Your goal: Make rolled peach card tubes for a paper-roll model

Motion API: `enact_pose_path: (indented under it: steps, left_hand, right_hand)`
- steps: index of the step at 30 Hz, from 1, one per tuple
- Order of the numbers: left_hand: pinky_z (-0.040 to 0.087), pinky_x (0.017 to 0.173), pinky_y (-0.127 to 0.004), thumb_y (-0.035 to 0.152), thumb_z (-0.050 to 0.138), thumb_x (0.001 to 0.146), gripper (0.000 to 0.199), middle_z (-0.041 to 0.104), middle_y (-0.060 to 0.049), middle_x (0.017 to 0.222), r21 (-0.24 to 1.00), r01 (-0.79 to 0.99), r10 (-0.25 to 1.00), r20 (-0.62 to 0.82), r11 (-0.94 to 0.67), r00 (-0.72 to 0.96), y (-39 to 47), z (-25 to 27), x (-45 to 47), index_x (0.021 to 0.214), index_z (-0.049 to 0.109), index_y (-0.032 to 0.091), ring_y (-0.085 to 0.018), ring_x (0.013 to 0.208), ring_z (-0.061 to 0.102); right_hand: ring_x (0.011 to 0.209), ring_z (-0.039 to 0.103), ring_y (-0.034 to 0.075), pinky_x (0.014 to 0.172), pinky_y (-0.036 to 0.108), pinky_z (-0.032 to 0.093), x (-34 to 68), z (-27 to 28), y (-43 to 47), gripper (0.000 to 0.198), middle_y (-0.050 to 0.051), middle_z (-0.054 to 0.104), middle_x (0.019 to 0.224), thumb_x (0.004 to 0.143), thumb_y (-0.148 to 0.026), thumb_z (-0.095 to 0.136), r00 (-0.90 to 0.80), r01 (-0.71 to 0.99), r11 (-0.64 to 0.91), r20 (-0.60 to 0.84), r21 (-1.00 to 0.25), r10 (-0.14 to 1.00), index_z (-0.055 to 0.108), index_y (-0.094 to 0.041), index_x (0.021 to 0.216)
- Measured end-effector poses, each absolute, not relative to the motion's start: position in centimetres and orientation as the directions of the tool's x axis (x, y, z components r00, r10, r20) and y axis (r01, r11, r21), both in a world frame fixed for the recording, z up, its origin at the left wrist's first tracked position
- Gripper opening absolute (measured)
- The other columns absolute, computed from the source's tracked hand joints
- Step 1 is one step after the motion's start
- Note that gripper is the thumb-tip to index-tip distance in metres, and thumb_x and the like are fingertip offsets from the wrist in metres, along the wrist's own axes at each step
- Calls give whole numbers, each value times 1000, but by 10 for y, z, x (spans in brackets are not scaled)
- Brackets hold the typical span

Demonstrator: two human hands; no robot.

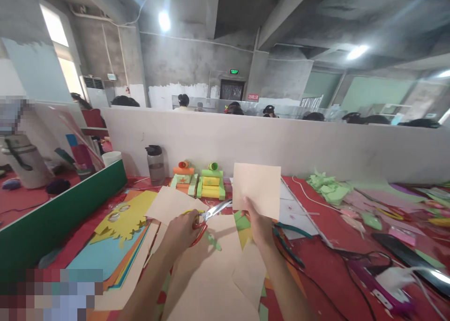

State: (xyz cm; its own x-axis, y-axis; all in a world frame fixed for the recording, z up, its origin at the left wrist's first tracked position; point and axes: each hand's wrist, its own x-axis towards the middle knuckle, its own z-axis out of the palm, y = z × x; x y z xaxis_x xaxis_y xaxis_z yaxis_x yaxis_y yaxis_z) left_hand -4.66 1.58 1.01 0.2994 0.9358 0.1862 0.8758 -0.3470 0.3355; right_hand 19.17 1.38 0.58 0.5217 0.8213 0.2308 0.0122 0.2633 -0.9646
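Observation:
My left hand (184, 229) is closed round the handles of a pair of scissors (214, 212), whose blades point up and to the right. In my right hand (258, 222) a peach paper square (258, 187) is pinched by its lower edge and held upright. The blade tips end near the square's left edge; whether they touch it I cannot tell. Beneath both hands lie large peach paper sheets (211, 283), with a small green scrap (213, 240) on top. Teal-handled pliers (293, 230) lie just right of my right wrist.
Two paper tank models, one orange (183, 180) and one green and yellow (211, 182), stand by the white partition (197, 133). A water bottle (155, 164) is left of them. Coloured paper (101, 260) is stacked left. Right are green scraps (326, 187), cables and a purple power strip (379, 288).

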Motion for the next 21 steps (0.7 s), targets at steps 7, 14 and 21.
enact_pose_path:
  steps: [7,14,21]
  left_hand:
    - [26,55,-27,8,51,68,19,68,-2,81,260,759,793,45,-597,608,4,13,-47,77,58,24,-21,72,63]
    - [25,50,-27,6,52,59,18,62,-1,69,381,668,706,-54,-639,706,1,11,-53,65,53,23,-19,62,57]
    - [26,49,-26,13,57,56,13,60,0,70,466,674,714,-120,-573,690,-4,21,-60,62,50,22,-17,60,53]
  right_hand:
    - [53,54,16,61,29,43,218,5,18,48,0,58,50,71,-63,69,556,90,115,146,-989,818,56,-21,51]
    - [48,45,13,53,28,37,215,5,17,36,-2,57,51,71,-52,73,271,92,148,168,-985,948,63,-19,62]
    - [49,44,12,51,26,36,199,-4,16,29,-4,58,52,59,-40,81,172,-12,146,141,-989,975,67,-17,72]
